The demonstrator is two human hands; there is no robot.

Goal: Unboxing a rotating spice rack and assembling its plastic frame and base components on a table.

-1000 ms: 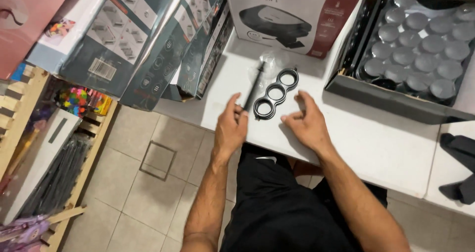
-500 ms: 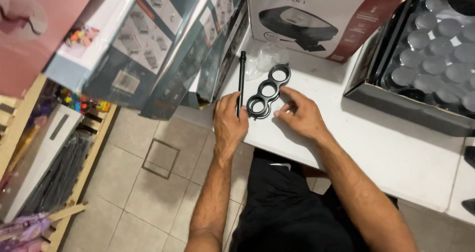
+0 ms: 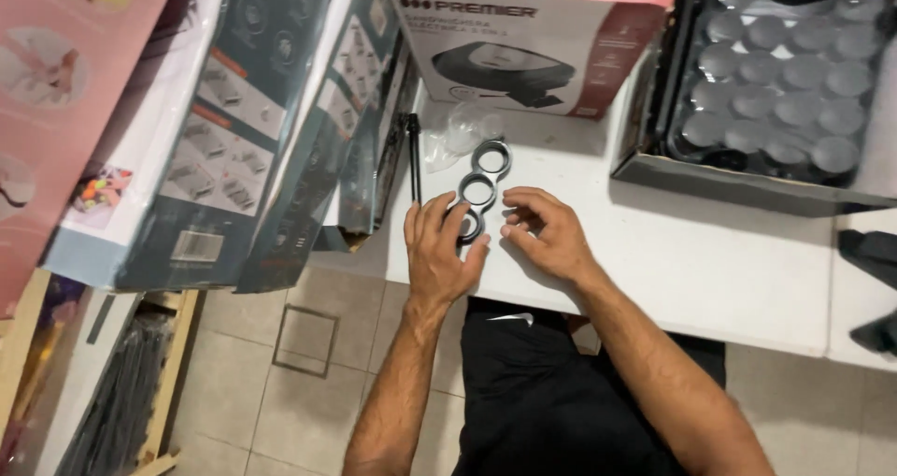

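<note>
Three dark metal rings [image 3: 477, 190] lie joined in a row on the white table [image 3: 710, 261]. My left hand [image 3: 439, 247] rests flat on the table with its fingers over the nearest ring. My right hand [image 3: 547, 233] sits just right of the rings, fingers curled, fingertips touching the nearest ring's edge. A long black rod [image 3: 412, 156] lies on the table left of the rings. A crumpled clear plastic bag [image 3: 458, 130] lies behind the farthest ring.
A red and white appliance box [image 3: 533, 37] stands behind the rings. A dark tray of round moulds [image 3: 785, 84] sits at the right. Large cardboard boxes [image 3: 243, 130] lean at the left over a tiled floor [image 3: 299, 345]. Black objects [image 3: 874, 252] lie at the far right.
My left hand has let go of the black rod, which now lies on the table, and has come down over the nearest ring. My right hand stays beside the rings.
</note>
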